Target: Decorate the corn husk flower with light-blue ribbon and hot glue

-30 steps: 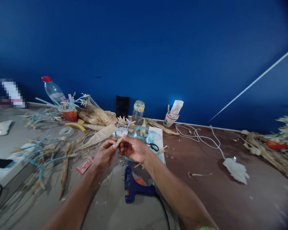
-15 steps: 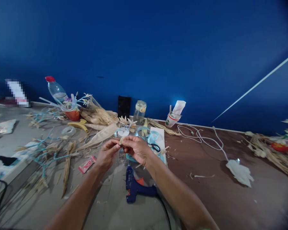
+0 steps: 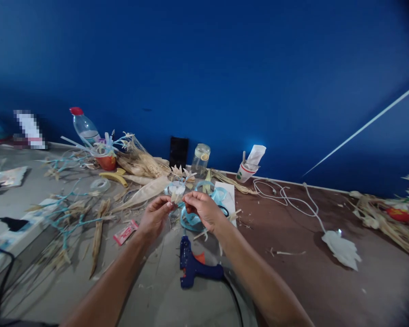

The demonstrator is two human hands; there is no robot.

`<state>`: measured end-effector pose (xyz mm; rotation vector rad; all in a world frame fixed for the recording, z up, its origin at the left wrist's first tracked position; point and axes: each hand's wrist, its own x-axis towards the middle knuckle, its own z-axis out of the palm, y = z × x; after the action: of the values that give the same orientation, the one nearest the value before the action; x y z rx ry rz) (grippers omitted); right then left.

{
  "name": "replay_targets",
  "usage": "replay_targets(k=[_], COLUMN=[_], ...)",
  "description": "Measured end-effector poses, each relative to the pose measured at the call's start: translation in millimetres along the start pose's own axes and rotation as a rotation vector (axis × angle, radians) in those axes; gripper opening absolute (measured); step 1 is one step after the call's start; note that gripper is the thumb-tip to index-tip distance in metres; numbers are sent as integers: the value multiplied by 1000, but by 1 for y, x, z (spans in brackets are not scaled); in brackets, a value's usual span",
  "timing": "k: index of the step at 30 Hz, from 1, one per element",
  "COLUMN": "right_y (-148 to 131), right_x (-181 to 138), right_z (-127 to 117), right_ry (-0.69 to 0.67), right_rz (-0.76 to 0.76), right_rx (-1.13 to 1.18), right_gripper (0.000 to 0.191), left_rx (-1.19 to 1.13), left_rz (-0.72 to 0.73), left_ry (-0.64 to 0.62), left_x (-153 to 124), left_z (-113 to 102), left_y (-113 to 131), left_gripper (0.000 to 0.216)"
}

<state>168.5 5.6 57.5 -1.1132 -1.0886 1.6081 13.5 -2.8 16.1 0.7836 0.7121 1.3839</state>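
Note:
Between the thumb and fingers of my left hand is a small pale piece of dried husk, its tip showing above the fingers. Just to the right, my right hand is closed in a pinch, and whatever its fingertips hold is too small to make out. Below the hands lies a blue glue gun with its nozzle pointing away from me. Light-blue ribbon lies in loops behind and under my right hand. A husk flower with pale pointed petals stands just beyond the fingers.
Left are blue-stemmed husk flowers, a white power strip, a red packet and a tape roll. Along the wall stand a bottle, a red cup, a glass jar and a white cup. A white cable lies right.
My hands have drawn slightly apart, the right one moving a little to the right. More of the husk piece now shows above my left fingers. The view has shifted slightly.

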Motion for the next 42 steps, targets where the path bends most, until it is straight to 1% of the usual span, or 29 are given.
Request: replay_targets(k=[3,6,8,9,11,14,16,18,20,23,27,30,33,37,42], right_y=[4,7,8,9,9,5,-1,-7,-10,-11,-9,-9,-10,-9,-7], right_x=[3,4,6,6,9,12,14,14,14,15,16,16,15,14,13], right_z=[-8,-12,-11,-10,-5,4,10,15,19,23,22,20,20,21,26], right_ry=[43,54,24,8,-13,-44,-86,-121,-140,-145,-128,-96,-77,-114,-106], right_rz=[-113,-275,-362,-381,-360,-242,-149,-75,-28,-8,-18,-26,8,112,189], right_rx=[-313,-608,-714,-732,-680,-388,-182,-73,-28,18,36,13,10,85,133], right_gripper=[15,14,16,17,17,15,17,22,27,29,25,22,20,21,21], left_rx=[-36,-87,-117,-128,-137,-118,-110,-108,-90,-37,26,57,33,-37,-73], left_rz=[2,9,23,29,35,12,-6,-9,-7,-17,-34,-11,-9,-44,-65], left_ry=[1,10,19,25,39,56,71,75,63,53,30,21,-18,-95,-116], left_x=[1,3,4,5,6,8,8,7,6,5,5,6,6,6,4], left_z=[0,0,-1,-2,-4,-6,-5,-4,-3,-2,-5,-8,-8,-7,-7], left_y=[2,7,10,10,11,9,6,4,3,2,1,-2,-3,-2,0], left_gripper=[15,16,15,15,14,14,15,16,15,15,16,16,14,14,14])
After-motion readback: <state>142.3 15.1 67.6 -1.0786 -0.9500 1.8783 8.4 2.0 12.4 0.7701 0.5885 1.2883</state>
